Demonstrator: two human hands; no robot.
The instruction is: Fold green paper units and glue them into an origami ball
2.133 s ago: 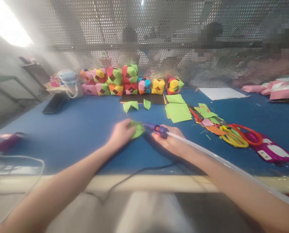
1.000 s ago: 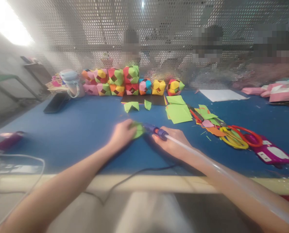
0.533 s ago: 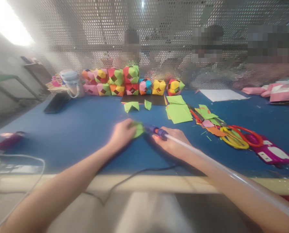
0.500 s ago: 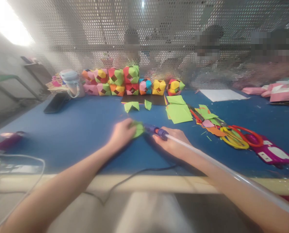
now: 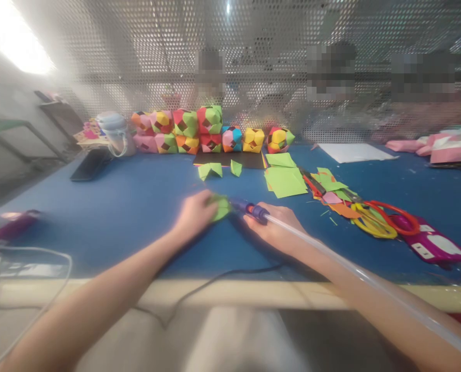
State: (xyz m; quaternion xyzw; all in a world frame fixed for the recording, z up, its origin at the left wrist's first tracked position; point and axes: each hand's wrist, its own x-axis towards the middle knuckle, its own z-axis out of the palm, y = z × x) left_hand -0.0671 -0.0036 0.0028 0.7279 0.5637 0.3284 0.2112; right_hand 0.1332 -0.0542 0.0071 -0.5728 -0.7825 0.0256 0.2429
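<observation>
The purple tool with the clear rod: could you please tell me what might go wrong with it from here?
If it is a hot-glue gun, the purple tool could burn the left hand, which grips the green paper close to its tip.
The clear rod lies back over the right forearm, so moving that arm might tilt the tool in the right hand.
The dark cord droops over the table's front edge and could snag.

Left fingers [image 5: 205,199]: green paper [image 5: 221,207]. Right fingers [image 5: 254,223]: purple tool [image 5: 258,213].
</observation>
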